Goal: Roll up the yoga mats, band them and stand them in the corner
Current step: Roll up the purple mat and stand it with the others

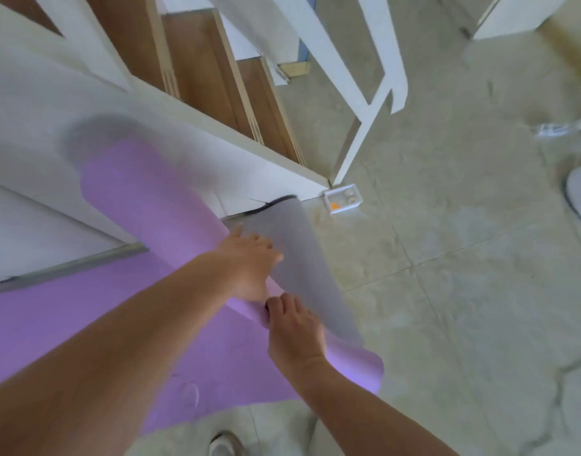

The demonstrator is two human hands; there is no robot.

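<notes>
The left hand (249, 258) lies flat across the purple yoga mat (144, 205), pressing its roll, while the right hand (294, 327) pinches the roll's near end, fingers curled shut on the edge. A grey flap (299, 258) (the mat's underside, it seems) stands loose to the right. If it springs back, the roll would likely slacken or go crooked. The roll's far end is blurred against the white stair base (216, 133); open tiled floor (447, 258) lies right, a small white tray (343, 198) beyond.
</notes>
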